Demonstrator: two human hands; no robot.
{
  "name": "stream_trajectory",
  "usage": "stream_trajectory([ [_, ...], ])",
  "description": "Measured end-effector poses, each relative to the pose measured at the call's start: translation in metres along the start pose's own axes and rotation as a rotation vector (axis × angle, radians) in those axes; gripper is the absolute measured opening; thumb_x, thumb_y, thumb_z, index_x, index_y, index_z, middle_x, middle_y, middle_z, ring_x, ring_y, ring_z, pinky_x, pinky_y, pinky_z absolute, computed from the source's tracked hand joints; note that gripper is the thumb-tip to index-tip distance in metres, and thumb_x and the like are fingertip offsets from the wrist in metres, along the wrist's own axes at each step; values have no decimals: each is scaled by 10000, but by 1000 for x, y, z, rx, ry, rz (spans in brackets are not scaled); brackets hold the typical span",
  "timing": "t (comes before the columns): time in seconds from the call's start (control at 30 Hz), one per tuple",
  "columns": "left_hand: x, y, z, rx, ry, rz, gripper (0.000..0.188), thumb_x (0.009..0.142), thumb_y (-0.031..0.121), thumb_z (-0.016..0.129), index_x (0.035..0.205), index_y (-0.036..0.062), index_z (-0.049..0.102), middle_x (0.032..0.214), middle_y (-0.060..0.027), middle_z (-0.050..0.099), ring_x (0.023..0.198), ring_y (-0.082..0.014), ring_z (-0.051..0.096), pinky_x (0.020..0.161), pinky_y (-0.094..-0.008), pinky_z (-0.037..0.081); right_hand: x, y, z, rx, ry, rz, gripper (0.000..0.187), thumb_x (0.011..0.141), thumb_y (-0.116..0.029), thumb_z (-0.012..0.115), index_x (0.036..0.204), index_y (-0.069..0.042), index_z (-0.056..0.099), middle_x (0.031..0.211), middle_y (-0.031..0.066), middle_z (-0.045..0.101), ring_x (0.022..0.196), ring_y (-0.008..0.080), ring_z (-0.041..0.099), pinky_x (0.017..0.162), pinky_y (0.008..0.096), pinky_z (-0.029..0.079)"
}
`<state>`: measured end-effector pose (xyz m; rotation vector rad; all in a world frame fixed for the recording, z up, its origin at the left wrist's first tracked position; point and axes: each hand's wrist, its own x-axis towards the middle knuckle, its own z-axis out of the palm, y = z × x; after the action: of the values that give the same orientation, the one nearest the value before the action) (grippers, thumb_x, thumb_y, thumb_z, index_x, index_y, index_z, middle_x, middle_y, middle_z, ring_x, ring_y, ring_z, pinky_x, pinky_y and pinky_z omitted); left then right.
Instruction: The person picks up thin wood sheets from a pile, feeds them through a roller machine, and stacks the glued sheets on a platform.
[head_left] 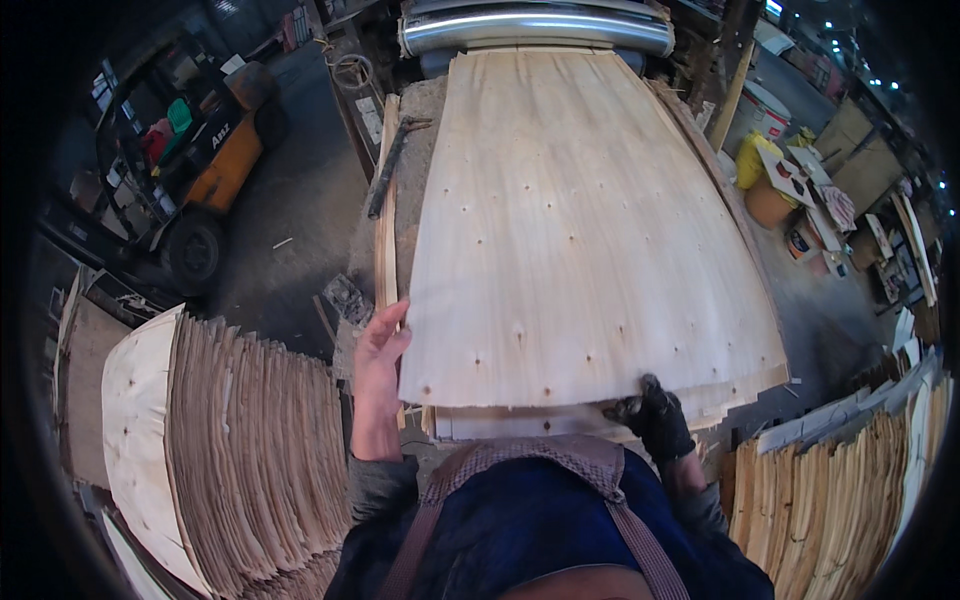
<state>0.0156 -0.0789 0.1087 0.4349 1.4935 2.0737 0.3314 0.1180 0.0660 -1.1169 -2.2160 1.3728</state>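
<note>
A large pale veneer sheet (560, 290) with scattered small knots lies lengthwise before me, its far end close under a shiny metal roller (540, 36). My left hand (378, 365) is bare and rests against the sheet's left edge near its front corner, its fingers extended and loosely bent. On the near edge, right of the middle, my right hand (660, 415) in a black glove grips the sheet, its thumb on top; the fingers are partly hidden. More veneer (480, 424) shows beneath the front edge.
Tall veneer stacks stand at my left (255, 440) and right (830, 490). A dark hammer-like tool (393, 165) lies left of the sheet. Beyond the left aisle is an orange forklift (215, 185). A brown bucket (770, 203) and a white drum (762, 112) stand at the right.
</note>
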Motion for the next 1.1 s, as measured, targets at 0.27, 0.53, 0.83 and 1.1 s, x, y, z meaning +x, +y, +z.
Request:
stream_trajectory([
  [0.27,-17,-108,-12,846,13,149,555,833,191,591,1302,-5,367,1351,-211,360,1233,-324,377,1014,-407,307,162,4,-19,1465,-109,254,282,877,-208,549,1035,22,510,1012,206,600,957,384,579,831,513,483],
  [0.53,-30,-112,7,1278,29,221,572,753,152,655,1266,12,444,1378,-246,287,1256,-416,297,1024,-453,281,358,33,15,1578,-901,-459,327,936,-140,285,1202,-2,418,1352,156,383,1281,265,317,1104,393,197],
  [0.83,-25,-93,3,922,42,89,611,720,36,670,1289,39,446,1424,-214,246,1327,-325,231,1050,-362,269,172,38,63,1453,-774,141,403,942,-97,337,1341,-45,303,1245,237,453,1180,389,430,1025,529,310],
  [1.1,-23,-50,48,283,-277,73,619,795,-99,474,1366,-60,238,1356,-146,400,1223,-166,404,1012,-261,300,-19,27,21,1203,-375,496,369,921,-270,482,1178,-7,474,1044,169,586,973,311,586,849,455,481],
])
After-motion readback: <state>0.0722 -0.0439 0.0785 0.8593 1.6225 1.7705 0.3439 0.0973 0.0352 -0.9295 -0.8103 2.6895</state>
